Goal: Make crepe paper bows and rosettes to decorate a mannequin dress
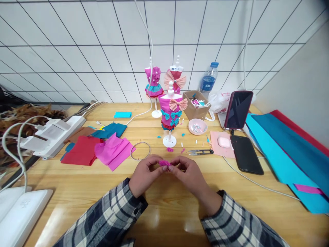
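Between the fingertips of my left hand point(146, 171) and my right hand point(189, 173) is a small gathered magenta bow point(164, 163). Both hands pinch it from opposite sides, just above the table. Another small magenta piece point(170, 149) lies right behind the bow. Beyond it stands a white mini dress form point(169, 140) wearing a magenta dress with a peach bow point(178, 104) and several turquoise bows point(175, 118). A pair of thread snips point(202, 152) rests beyond my right hand, and a thin metal ring point(132, 153) lies beyond my left.
Folded magenta crepe paper point(114, 151) and red paper point(79, 151) lie left, near a power strip point(63, 135). Two more dressed forms stand behind. A pink bowl point(197, 120), cardboard box point(196, 111), water bottle point(209, 77), phone point(246, 154) and turquoise sheets point(272, 147) are at right.
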Action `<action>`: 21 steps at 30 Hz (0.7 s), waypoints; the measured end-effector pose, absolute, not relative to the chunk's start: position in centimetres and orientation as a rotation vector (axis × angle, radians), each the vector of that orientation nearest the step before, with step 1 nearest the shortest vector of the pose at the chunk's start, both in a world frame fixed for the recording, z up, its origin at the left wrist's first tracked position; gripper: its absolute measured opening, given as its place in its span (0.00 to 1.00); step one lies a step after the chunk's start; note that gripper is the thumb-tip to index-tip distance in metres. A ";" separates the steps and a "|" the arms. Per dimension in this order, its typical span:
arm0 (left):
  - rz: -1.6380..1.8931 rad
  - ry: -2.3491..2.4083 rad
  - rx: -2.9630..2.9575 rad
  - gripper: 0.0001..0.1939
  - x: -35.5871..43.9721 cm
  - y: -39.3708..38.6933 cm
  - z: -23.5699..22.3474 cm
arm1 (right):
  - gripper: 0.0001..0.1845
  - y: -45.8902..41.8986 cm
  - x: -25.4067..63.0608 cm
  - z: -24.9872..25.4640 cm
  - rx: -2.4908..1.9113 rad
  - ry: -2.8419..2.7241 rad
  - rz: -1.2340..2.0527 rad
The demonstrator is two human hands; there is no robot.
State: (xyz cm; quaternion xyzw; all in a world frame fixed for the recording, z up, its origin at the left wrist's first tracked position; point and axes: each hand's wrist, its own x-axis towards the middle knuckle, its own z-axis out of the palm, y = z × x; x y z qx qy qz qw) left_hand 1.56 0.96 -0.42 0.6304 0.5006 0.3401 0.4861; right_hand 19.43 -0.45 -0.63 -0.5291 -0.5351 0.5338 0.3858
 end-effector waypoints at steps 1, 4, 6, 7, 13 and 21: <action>0.814 1.201 1.538 0.12 1.5 1.0 -0.3 | 0.09 -0.4 19.5 -0.6 -1.334 -1.357 1.387; 0.762 1.158 1.498 0.11 1.5 1.1 0.2 | 0.08 -0.3 19.6 -0.6 -1.341 -1.378 1.392; 0.741 1.130 1.450 0.12 1.5 1.0 0.5 | 0.07 -0.2 19.7 -0.6 -1.373 -1.419 1.366; 0.741 1.122 1.427 0.12 1.6 1.0 0.6 | 0.07 -0.2 19.8 -0.7 -1.381 -1.438 1.355; 0.792 1.195 1.376 0.16 2.2 0.7 0.2 | 0.08 -0.4 19.6 -0.9 -1.345 -1.434 1.329; 0.829 1.056 1.068 0.28 2.3 0.4 0.2 | 0.07 -0.5 19.5 -0.5 -1.354 -1.468 1.331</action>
